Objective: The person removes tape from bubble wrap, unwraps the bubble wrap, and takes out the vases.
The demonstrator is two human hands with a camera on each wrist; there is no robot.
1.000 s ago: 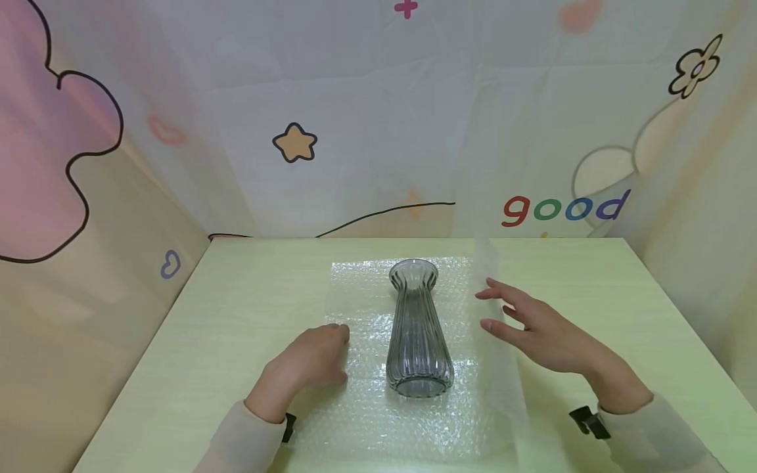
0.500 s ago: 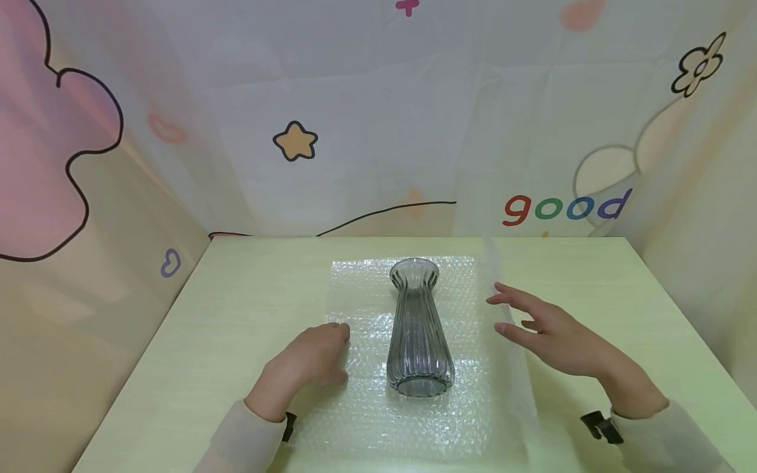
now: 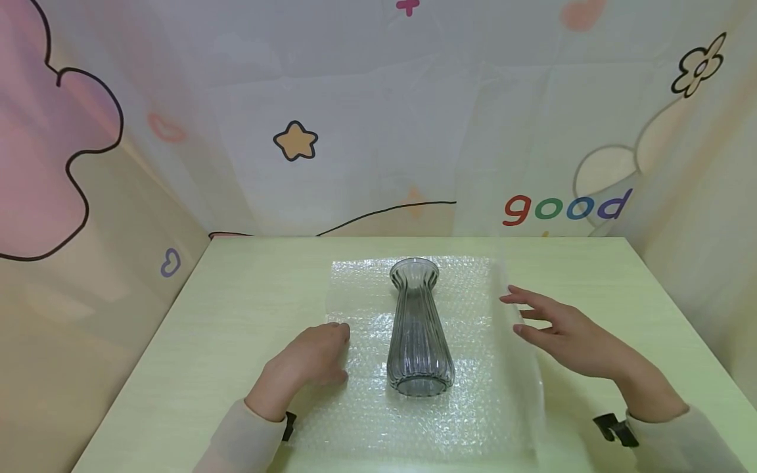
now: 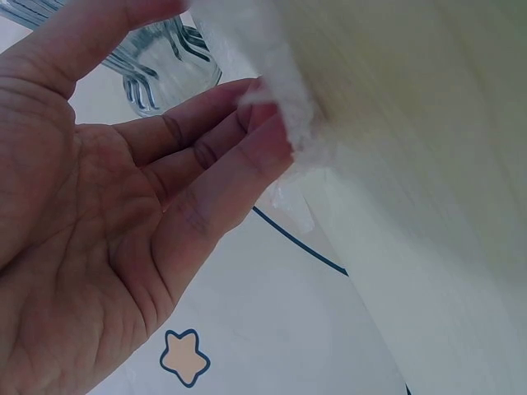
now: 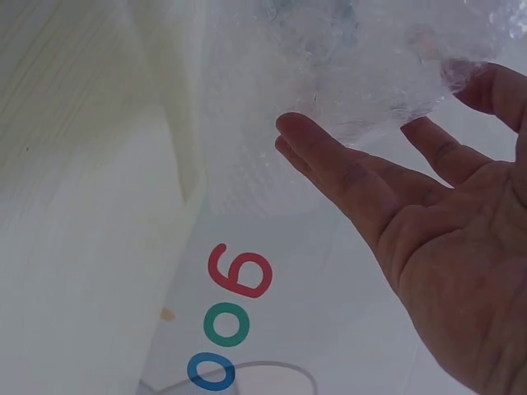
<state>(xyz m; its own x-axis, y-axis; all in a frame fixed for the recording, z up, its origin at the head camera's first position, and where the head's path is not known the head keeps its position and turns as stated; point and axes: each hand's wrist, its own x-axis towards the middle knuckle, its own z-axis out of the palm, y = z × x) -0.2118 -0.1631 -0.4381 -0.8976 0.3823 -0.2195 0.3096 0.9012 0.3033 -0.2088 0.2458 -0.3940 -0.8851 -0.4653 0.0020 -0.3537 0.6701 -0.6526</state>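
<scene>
A ribbed clear-grey glass vase (image 3: 418, 328) lies on its side on a sheet of bubble wrap (image 3: 367, 420), its flared mouth toward the back and its base toward me. My left hand (image 3: 309, 355) rests at the sheet's left edge; in the left wrist view its fingertips (image 4: 268, 144) touch the wrap, with thumb and fingers apart. To the right of the vase, my right hand (image 3: 570, 338) has its fingers loosely extended against the sheet's raised right edge. The right wrist view shows those fingertips (image 5: 298, 127) against the wrap, not curled round it.
A pale green-yellow table (image 3: 236, 302) reaches back to a printed cloth backdrop (image 3: 378, 131) with a star and the word "good". Cloth also hangs along both sides. A black strap (image 3: 615, 430) sits at the right wrist, another (image 3: 289, 427) at the left.
My right hand has moved to the right, and the raised right edge of the bubble wrap has spread outward with it. The left hand and the vase have stayed in place.
</scene>
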